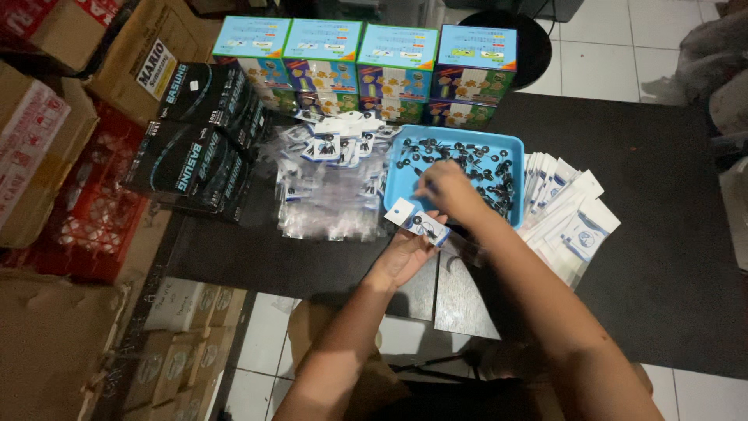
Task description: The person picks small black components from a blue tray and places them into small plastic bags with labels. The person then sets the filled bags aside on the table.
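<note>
While left hand (405, 253) cradles packet (418, 221), right hand (448, 187) pinches.

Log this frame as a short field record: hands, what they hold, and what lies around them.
left hand: holds a small white card packet with dark pieces
right hand: over the blue tray, fingers pinched; anything held is hidden
tray contents: small black parts
left of tray: heap of clear bagged packets
right of tray: fanned white packets
behind: row of colourful boxes
surface: dark table
</note>
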